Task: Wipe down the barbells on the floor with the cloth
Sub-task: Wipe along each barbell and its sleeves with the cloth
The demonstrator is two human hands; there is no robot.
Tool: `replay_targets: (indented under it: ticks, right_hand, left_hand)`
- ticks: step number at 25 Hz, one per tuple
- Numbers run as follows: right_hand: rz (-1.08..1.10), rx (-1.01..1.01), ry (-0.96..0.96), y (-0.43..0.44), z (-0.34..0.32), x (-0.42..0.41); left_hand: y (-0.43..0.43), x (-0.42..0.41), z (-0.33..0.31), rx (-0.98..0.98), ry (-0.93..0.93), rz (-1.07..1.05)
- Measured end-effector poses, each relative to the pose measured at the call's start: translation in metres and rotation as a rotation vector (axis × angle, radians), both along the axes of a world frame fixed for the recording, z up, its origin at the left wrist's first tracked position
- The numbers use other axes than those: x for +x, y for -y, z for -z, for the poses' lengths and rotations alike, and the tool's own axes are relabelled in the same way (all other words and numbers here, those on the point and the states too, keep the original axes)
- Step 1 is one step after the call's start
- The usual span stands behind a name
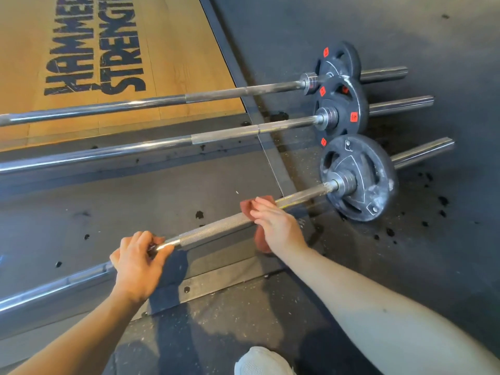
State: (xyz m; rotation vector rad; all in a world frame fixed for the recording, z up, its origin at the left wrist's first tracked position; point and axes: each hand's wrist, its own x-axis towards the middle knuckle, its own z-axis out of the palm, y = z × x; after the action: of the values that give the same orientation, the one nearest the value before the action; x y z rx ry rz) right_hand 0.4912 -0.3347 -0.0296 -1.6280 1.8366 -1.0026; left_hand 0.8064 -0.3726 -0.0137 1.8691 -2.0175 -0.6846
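On my feed the dark rubber floor [351,28] has a wooden platform [176,44] inset at upper left, edged by a metal strip [276,163]. Three bars lie across it side by side: the far barbell [216,94], the middle barbell [230,133] and the near barbell [213,228]. Their black plates [362,180] stand on the rubber at the right. Black flecks [199,214] dot the floor, and a pale shoe [259,361] rests at the bottom edge.

The floor [405,28] is dark grey rubber, with small pale flecks in the near part. At the upper left lies a wooden platform [184,44] with large black letters [94,60], cut off at the top. A dark metal frame [230,63] runs along its right side. Below the wood is a smooth grey mat [121,207]. Black spots [199,214] are scattered on mat and floor. Light makes the floor paler at the right.
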Motion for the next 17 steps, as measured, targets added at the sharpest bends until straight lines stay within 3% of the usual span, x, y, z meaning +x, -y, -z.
replay_targets:
  ticks: [4,7,12,15,17]
  right_hand:
    - [0.303,0.063,-0.038,-0.017,-0.010,-0.087]
    - [0.476,0.055,-0.067,-0.024,-0.006,-0.070]
    - [0.111,-0.063,-0.111,-0.030,0.005,0.043]
    - [-0.103,-0.073,-0.066,-0.029,0.007,0.015]
    - [-0.014,-0.007,-0.015,-0.030,0.006,-0.035]
  left_hand:
    - [-0.022,-0.003,0.003,-0.011,-0.014,-0.023]
    - [-0.035,-0.003,0.005,-0.032,-0.006,-0.031]
    - [-0.038,-0.005,0.001,-0.032,0.000,-0.046]
    - [-0.036,-0.006,-0.001,-0.022,-0.017,-0.045]
    - [-0.031,-0.007,-0.001,-0.021,-0.021,-0.041]
